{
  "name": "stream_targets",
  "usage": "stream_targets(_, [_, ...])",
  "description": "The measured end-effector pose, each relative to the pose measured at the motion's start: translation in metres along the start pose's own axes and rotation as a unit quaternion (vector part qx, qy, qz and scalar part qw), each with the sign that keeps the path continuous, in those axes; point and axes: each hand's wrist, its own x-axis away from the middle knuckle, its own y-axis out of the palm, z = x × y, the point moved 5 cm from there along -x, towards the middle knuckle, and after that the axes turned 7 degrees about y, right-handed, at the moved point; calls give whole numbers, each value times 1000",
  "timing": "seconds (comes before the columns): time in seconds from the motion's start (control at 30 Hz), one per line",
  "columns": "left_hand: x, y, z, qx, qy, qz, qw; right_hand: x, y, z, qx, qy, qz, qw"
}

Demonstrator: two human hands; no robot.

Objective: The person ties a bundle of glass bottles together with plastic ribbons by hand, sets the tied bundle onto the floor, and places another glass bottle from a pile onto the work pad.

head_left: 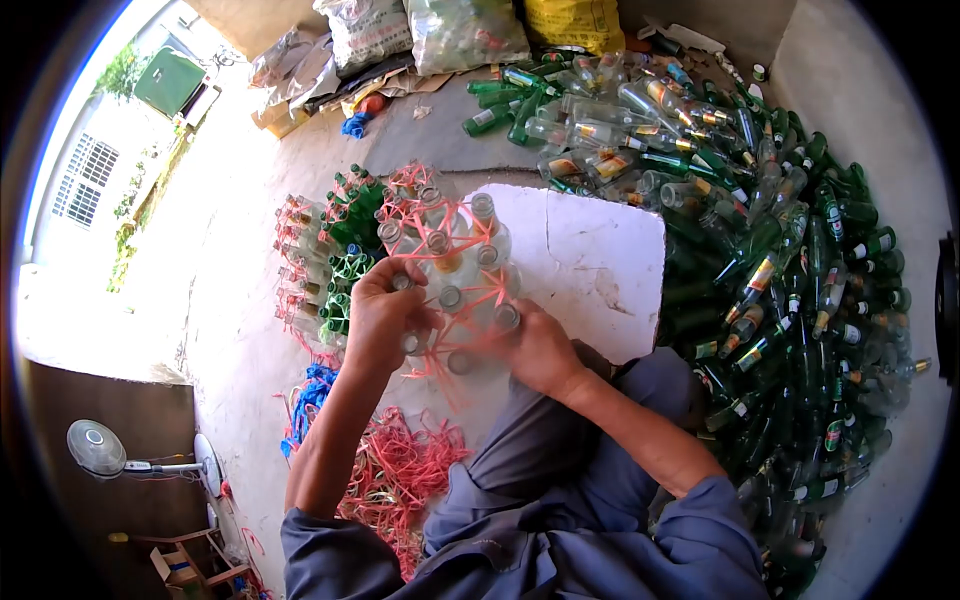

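In front of me stands a cluster of clear glass bottles, with pink plastic twine woven around their necks. My left hand is closed at the cluster's left side, its fingers curled around a bottle neck. On the right side, my right hand pinches the twine beside a bottle mouth; its fingertips are slightly blurred. Just beyond my left hand are tied bundles of green bottles and clear bottles. A white board lies to the right of the cluster.
A large heap of loose bottles fills the right side along the wall. Pink twine lies piled by my left forearm, near blue twine. Stuffed sacks stand at the back. A fan is at lower left.
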Motion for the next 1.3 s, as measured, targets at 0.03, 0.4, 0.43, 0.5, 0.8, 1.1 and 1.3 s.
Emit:
stream_targets(0.03, [8,-8,3,-3,1,11,1000,5,8,-9,-2,-2,3,1000])
stream_targets(0.4, [98,-115,-9,10,-8,141,990,49,117,-45,-71,-93,-58,991])
stream_targets(0.43, [105,-118,-9,9,-19,153,988,51,124,-46,-73,-93,-69,991])
stream_targets(0.5, [112,-129,-19,26,-32,160,986,54,147,-36,-95,-85,-77,989])
stream_targets(0.8, [112,-173,-104,18,-144,182,973,59,208,8,-22,138,-203,969])
stream_targets(1.1, [85,-175,-194,57,-170,146,973,43,244,83,72,302,-217,926])
stream_targets(1.3, [49,-175,-243,30,-156,104,982,31,261,110,-13,339,-194,920])
